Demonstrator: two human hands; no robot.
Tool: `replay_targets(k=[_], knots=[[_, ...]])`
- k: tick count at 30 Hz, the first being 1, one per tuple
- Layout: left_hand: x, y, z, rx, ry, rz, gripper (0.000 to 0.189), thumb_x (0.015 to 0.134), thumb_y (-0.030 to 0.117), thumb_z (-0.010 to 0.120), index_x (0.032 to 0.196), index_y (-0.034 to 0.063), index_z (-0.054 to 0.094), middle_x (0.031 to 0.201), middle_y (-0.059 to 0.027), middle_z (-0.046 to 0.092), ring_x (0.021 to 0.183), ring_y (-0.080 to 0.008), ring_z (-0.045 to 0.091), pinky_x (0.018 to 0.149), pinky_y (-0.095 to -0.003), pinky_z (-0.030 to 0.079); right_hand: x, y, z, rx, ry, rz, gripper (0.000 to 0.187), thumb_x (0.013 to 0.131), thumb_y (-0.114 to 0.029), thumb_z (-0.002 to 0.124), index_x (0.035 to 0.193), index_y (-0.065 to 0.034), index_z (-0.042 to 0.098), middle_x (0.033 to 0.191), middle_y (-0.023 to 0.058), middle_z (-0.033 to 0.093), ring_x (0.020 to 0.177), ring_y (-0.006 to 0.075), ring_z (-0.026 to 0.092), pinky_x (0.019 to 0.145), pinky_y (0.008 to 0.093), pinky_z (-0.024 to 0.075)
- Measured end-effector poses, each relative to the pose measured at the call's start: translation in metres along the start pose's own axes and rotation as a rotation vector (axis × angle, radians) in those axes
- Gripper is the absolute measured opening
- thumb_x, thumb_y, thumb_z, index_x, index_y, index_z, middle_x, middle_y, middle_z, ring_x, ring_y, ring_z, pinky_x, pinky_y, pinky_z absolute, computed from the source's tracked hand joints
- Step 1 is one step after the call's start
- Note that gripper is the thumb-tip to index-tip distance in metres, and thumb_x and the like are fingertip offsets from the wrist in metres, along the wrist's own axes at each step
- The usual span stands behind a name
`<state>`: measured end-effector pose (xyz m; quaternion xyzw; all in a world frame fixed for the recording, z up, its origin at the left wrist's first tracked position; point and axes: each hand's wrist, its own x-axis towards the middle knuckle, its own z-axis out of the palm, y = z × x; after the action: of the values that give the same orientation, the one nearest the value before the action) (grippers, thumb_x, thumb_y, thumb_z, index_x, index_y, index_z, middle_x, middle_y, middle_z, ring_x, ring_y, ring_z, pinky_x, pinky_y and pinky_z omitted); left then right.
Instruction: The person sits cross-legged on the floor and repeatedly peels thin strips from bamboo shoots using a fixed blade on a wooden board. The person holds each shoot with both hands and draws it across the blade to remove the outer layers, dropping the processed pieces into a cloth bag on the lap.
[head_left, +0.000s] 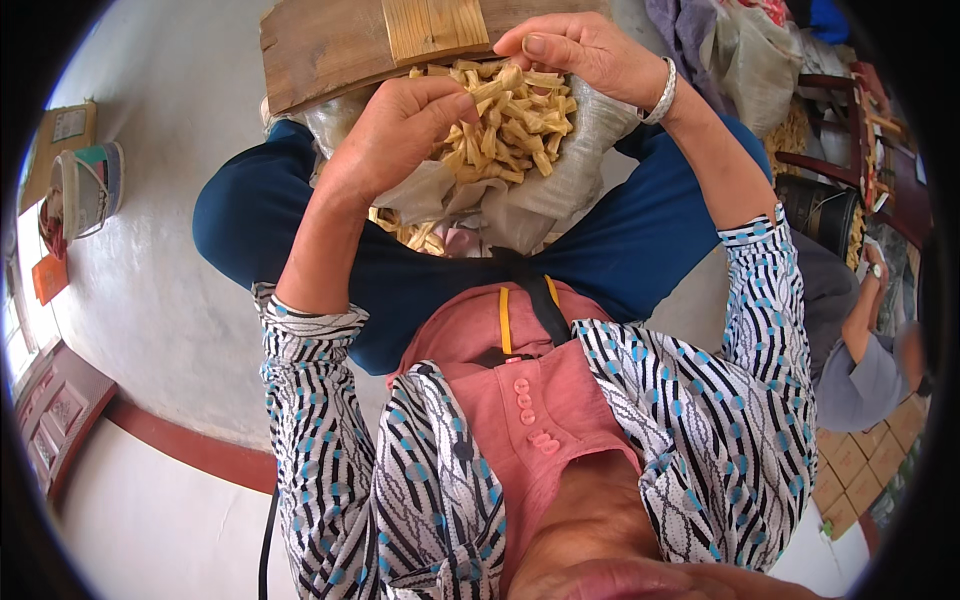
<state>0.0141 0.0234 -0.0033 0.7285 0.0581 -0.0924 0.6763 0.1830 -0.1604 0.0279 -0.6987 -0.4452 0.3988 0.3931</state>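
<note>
My left hand (409, 127) pinches a pale yellow knotted strip (499, 84) between thumb and fingertips. Just beyond the strip's far end is my right hand (581, 56), with a silver-coloured bracelet on its wrist; its fingers are bent and close together, and whether they grip anything is not clear. Below both hands, many similar yellow knotted pieces (517, 135) fill an open whitish woven sack (592, 142) between my knees. A wooden board (330, 45), with a smaller light wood block (436, 30) on it, lies across the sack's far side.
More yellow pieces (412, 232) lie under the sack's near edge. On the left stand a plastic bucket (90, 191) and a cardboard box (64, 142). At right are a dark red wooden chair (847, 142), a black container (817, 210) and another person's arm (862, 315). Stacked cartons (862, 465) stand behind.
</note>
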Motion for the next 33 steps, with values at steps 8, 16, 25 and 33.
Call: replay_targets(k=[8,16,25,33], knots=[[0.003,0.008,-0.002,0.016,0.049,0.001,0.024,0.093,0.022,0.053,0.087,0.0019,0.065,0.068,0.0059,0.048,0.064,-0.0038,0.037,0.059,-0.0195,0.034,0.0,0.001,0.002,0.009,-0.098,0.102,0.024,0.09,-0.025,0.059,0.088,-0.0013,0.063,0.065,-0.0015,0.055,0.061,0.0068,0.051,0.057,0.0225,0.0431],[0.004,-0.004,-0.003,0.053,0.036,0.061,0.024,0.093,0.021,0.053,0.087,0.0015,0.065,0.068,0.0049,0.048,0.064,-0.0044,0.038,0.058,-0.0204,0.033,-0.005,0.019,0.005,-0.217,-0.025,-0.065,0.021,0.089,-0.024,0.06,0.09,-0.0031,0.064,0.069,0.0019,0.06,0.063,0.0101,0.053,0.061,0.0264,0.0452],[0.008,0.012,-0.004,0.055,0.087,0.015,0.026,0.091,0.021,0.056,0.09,-0.0043,0.063,0.068,0.0004,0.052,0.065,-0.008,0.044,0.058,-0.0249,0.04,0.013,-0.006,0.01,0.136,-0.067,0.075,0.019,0.093,-0.019,0.055,0.103,-0.004,0.062,0.075,-0.002,0.057,0.06,0.0042,0.049,0.056,0.0185,0.0426],[0.011,0.018,-0.016,0.178,0.345,0.079,0.024,0.091,0.017,0.053,0.098,-0.0037,0.063,0.069,-0.006,0.058,0.066,-0.0112,0.05,0.062,-0.0281,0.044,0.022,-0.005,0.012,0.063,0.188,0.008,0.02,0.094,-0.02,0.053,0.106,-0.0051,0.06,0.077,-0.0025,0.056,0.063,0.0033,0.05,0.059,0.0181,0.0447]])
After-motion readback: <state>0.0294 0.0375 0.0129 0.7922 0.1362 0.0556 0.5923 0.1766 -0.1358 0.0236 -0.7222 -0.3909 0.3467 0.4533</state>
